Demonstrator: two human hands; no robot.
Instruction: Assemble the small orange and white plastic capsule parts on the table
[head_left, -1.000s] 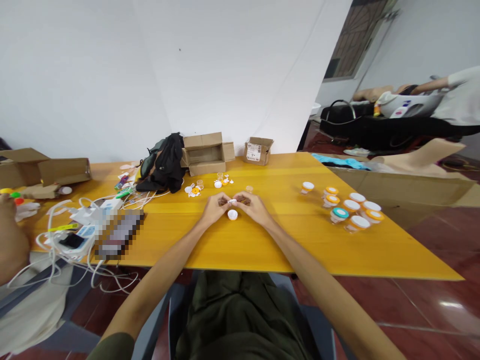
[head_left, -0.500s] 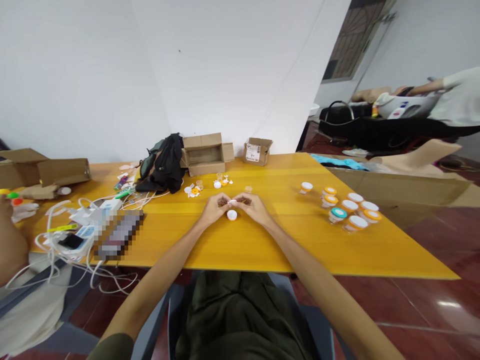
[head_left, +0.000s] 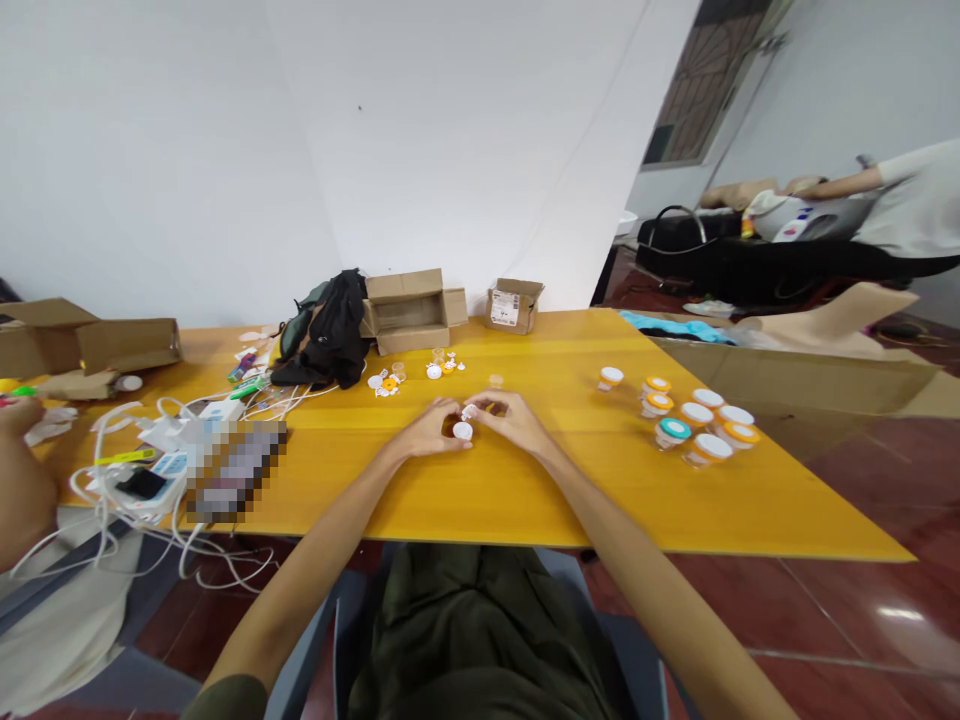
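Head view: round white cap (head_left: 463, 431) within curved left hand (head_left: 433, 430)

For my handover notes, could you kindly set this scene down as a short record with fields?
Left hand: curled around a white round plastic-looking cap; contact is hard to tell
Right hand: pinching a small white piece, material unclear, by the cap's far edge
Surface: yellow-brown wooden table
Right side: clear jars with round orange-and-white lids; one clear jar with a round teal-and-white lid
Back: open brown cardboard box; smaller brown cardboard box; black fabric bundle
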